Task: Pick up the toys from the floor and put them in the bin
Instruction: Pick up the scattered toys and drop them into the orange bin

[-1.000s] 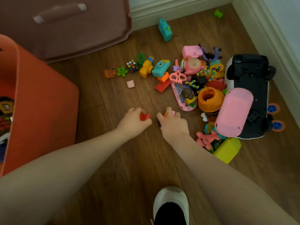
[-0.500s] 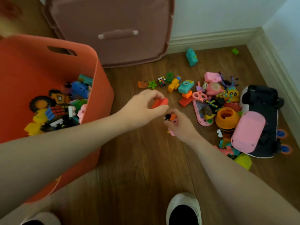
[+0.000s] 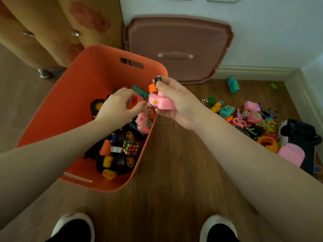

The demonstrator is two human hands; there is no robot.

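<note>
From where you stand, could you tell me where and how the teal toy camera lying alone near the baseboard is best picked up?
Take the teal toy camera across its two long flat sides, coming straight down from above. It lies apart from the pile on bare floor, so fingers have room on both sides; the boxy body looks easy to pinch.

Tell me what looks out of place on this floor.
A heap of toys still litters the wood floor by the right wall, with a teal toy and a green piece strayed apart near the baseboard. Nothing looks broken.

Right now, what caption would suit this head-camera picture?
Both hands over the orange bin: left hand holding a red piece, right hand gripping a pink toy.
</note>
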